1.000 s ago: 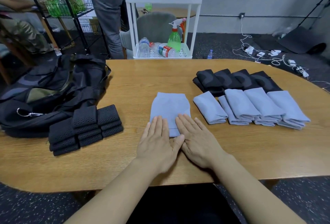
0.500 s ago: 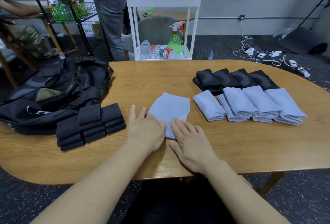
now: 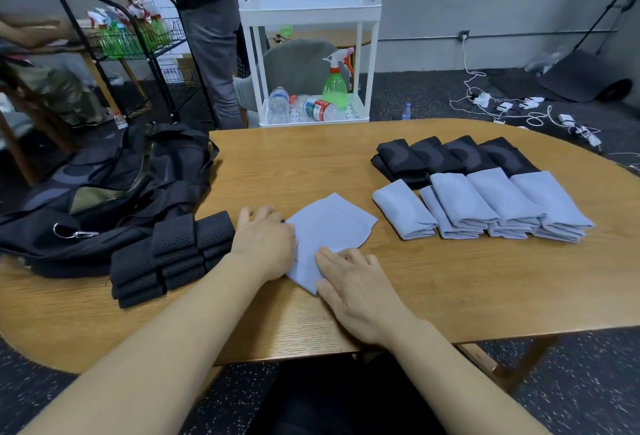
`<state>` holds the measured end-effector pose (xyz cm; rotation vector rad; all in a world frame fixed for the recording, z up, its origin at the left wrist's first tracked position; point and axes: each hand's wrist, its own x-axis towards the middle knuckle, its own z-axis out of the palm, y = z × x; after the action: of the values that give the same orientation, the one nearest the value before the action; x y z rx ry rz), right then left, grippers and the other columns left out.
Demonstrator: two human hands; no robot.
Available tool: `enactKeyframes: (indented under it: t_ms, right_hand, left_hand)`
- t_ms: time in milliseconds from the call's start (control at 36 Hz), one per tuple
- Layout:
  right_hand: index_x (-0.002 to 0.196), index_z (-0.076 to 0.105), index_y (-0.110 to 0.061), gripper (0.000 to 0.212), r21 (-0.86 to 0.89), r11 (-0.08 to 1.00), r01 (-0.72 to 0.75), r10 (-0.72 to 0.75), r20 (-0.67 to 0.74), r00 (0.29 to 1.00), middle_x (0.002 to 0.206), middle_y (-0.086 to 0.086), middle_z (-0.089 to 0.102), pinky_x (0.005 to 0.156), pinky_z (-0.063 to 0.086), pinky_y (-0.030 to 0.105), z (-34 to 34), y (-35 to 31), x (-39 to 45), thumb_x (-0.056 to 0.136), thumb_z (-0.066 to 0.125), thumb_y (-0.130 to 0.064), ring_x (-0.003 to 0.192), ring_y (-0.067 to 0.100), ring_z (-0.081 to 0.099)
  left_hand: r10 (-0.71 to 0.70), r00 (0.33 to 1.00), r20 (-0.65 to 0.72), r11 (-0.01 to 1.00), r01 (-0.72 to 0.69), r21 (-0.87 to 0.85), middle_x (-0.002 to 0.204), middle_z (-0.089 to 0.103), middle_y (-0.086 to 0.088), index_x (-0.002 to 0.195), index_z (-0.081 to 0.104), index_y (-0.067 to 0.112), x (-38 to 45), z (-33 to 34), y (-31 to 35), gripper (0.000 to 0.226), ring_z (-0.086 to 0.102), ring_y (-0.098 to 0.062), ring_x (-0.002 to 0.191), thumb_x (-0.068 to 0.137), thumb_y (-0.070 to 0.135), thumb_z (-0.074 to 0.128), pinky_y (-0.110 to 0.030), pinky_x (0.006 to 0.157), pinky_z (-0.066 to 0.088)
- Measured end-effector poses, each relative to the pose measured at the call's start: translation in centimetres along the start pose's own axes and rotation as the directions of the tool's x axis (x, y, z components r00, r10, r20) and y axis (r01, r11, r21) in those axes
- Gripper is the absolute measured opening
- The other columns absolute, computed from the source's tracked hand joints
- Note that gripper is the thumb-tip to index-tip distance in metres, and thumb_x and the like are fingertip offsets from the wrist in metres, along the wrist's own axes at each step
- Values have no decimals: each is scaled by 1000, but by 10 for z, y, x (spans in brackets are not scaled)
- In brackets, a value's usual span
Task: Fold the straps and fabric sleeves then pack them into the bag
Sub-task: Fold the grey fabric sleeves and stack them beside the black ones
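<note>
A light blue fabric sleeve [image 3: 330, 230] lies flat and turned at an angle on the wooden table [image 3: 450, 282]. My left hand [image 3: 265, 242] rests on its left edge with the fingers extended. My right hand [image 3: 353, 287] presses flat on its near corner. To the right sit several folded light blue sleeves [image 3: 485, 206], with several folded black sleeves [image 3: 446, 157] behind them. Folded black perforated straps [image 3: 169, 254] are stacked at the left, beside the open black bag [image 3: 100, 188].
Beyond the table's far edge stands a white cart [image 3: 310, 53] with bottles and a green spray bottle. A person [image 3: 207, 29] stands by a black wire rack [image 3: 128, 39] at the back left. Cables [image 3: 519, 112] lie on the floor at the right.
The blue sleeve has rotated to an angle. My left hand moved off its near edge to its left side, and my right hand shifted to the near corner.
</note>
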<state>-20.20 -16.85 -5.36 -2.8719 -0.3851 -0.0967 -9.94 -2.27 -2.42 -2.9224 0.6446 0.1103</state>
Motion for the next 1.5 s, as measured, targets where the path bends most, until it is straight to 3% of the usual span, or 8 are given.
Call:
enactKeyframes:
  t_ms: [222,556,694,861,1167,1333,1389,1500]
  right_hand:
    - [117,55,-14,30,-105,989,-108,92,-143,986,122,-2,57,91,27,33,-20,45,47,94,36,-16,116,24,41]
    - [108,60,-10,24,-358,930,-86,95,8,995,115,9,49,77,18,31,-29,52,62,93,42,-14,108,28,46]
    - [49,54,-14,8,-309,941,-140,66,-239,969,61,6,51,56,22,28,-15,39,41,53,48,-13,51,24,49]
    - [56,57,-13,27,-285,934,-215,154,-222,963,65,6,52,54,22,27,-3,21,19,37,76,-13,53,23,49]
    - [72,64,-8,11,-187,965,-184,152,-173,973,80,10,53,63,24,31,-4,3,10,65,55,-9,72,29,54]
    - [93,67,-12,22,-175,967,-186,152,-188,970,95,8,60,70,24,32,-25,22,27,80,49,-9,92,30,54]
    - [114,59,-12,28,-195,970,-142,124,-101,987,118,5,54,78,25,33,-27,32,33,90,44,-11,110,26,45]
    - [106,58,-10,19,-186,976,-112,113,-3,994,117,6,53,77,28,31,-24,48,39,92,44,-11,108,25,47]
  left_hand:
    - [-120,971,-208,956,56,-288,129,52,7,122,56,29,-22,7,52,33,42,-19,121,102,34,30,-36,90,22]
    - [-121,971,-204,979,83,-186,116,56,2,114,58,26,-6,13,56,39,50,-19,110,103,36,22,-34,99,18]
    - [-95,977,-191,979,58,-195,120,56,3,119,55,25,-1,13,45,36,49,-16,118,103,37,26,-34,111,4]
    - [-19,989,-145,969,-18,-245,125,54,5,121,53,25,2,13,33,34,47,-15,122,98,46,37,-33,113,-1]
    - [110,984,-139,952,-144,-269,127,52,9,124,52,25,-4,9,17,31,46,-11,125,96,40,47,-39,118,-7]
    - [1,932,-361,941,-123,-314,119,58,11,113,58,28,-29,19,34,23,50,-13,117,95,36,47,-30,96,19]
    - [-61,933,-355,946,-60,-319,118,58,9,112,58,29,-39,21,44,25,51,-16,113,97,40,41,-32,91,24]
    - [-69,952,-299,966,-10,-257,117,54,5,114,57,27,-46,27,52,38,47,-18,113,102,44,26,-32,93,26]
